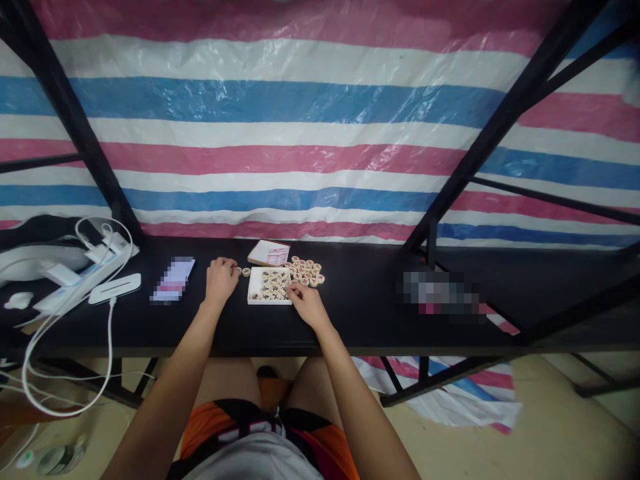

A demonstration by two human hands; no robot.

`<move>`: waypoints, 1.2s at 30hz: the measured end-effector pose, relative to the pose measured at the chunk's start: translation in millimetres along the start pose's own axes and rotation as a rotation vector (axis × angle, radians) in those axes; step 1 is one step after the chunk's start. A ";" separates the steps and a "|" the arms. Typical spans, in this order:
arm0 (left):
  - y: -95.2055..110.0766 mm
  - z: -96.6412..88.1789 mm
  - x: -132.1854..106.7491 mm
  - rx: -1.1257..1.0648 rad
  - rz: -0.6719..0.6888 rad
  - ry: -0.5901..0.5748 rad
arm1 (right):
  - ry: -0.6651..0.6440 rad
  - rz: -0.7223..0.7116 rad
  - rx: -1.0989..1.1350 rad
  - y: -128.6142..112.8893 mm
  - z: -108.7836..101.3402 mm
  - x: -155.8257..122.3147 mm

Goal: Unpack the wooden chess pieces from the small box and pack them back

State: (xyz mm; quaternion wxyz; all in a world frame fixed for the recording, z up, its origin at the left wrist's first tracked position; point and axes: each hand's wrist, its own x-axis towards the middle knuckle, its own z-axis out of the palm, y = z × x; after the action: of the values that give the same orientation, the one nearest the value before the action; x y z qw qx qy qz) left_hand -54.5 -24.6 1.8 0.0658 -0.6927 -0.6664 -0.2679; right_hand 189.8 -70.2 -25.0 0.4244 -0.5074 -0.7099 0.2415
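Note:
A shallow white box [253,291] sits on the black desk in front of me, with rows of round xiangqi pieces [273,281] with black characters in it. The left part of the box shows bare white. My right hand [307,302] is at the box's right edge, its fingers closed at the pieces there; what they grip is hidden. To the left of the box, my left hand [221,280] rests with its fingers curled against a loose xiangqi piece [239,271]. Another loose piece [246,272] lies just right of it. Red-marked pieces [305,272] are heaped right of the box.
Behind the box lies its lid [269,253]. A phone [173,280] is on the left, near a white cabled device [115,289] and a power strip [85,277]. A blurred item [440,293] lies right. Black frame bars [465,160] and a striped sheet [280,100] rise behind the desk [370,293].

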 end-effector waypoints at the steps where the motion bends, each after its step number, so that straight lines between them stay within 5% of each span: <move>1: 3.4 1.1 -0.5 -0.027 0.063 -0.027 | -0.001 -0.002 -0.001 0.4 0.1 0.1; 6: 18.1 7.2 -4.5 -0.127 0.351 -0.152 | 0.001 0.003 -0.005 2.2 0.7 0.4; 20: 39.8 -8.1 -14.6 -0.150 0.606 -0.248 | 0.000 -0.007 -0.020 1.8 0.8 -0.1; 30: 46.6 -13.2 -16.9 -0.130 0.543 -0.338 | -0.009 -0.001 -0.025 -2.4 -0.8 -0.4; 36: 41.3 -5.2 -14.9 -0.171 0.513 -0.260 | -0.009 -0.002 -0.017 -1.5 -0.4 -0.5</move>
State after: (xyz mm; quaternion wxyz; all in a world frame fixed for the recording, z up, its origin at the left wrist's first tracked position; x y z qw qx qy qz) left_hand -15.9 -44.4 10.3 -0.0130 -0.8699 -0.4475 -0.2069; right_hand 189.5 -71.2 -23.8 0.4170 -0.5091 -0.7146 0.2373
